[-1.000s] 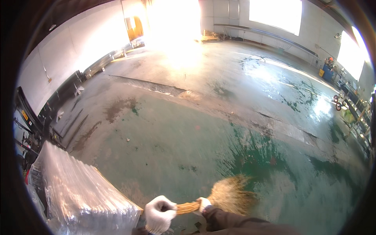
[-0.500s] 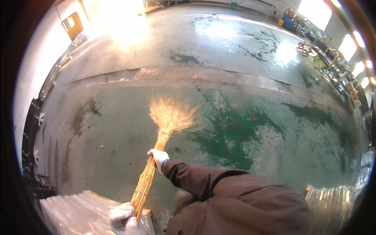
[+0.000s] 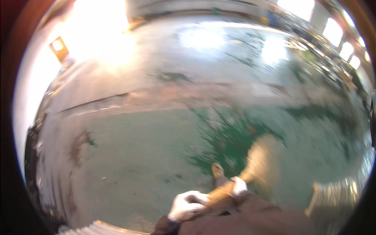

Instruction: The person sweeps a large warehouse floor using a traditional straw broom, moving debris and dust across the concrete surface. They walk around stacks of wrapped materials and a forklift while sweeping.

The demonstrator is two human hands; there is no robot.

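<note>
A straw broom [image 3: 219,194] lies slanted in front of my body, its blurred bristle head [image 3: 263,158] pointing to the right over the green-stained floor. My left hand [image 3: 187,204], in a white glove, is wrapped round the handle's near end. Closer to the bristles, my right hand [image 3: 239,185], gloved in white too, grips the bound neck of the broom. Whether the bristles touch the floor cannot be made out. Brown sleeves cover both my arms.
One shoe [image 3: 218,171] shows just beyond the broom. Plastic-wrapped stacks stand at the lower right [image 3: 333,199] and lower left [image 3: 102,229]. A rough strip [image 3: 168,98] crosses the worn floor. Equipment [image 3: 329,58] lines the right wall.
The broom has swung from pointing ahead to pointing right, and its head has come nearer to me. Both hands have moved right, still holding it. The view has shifted and blurred.
</note>
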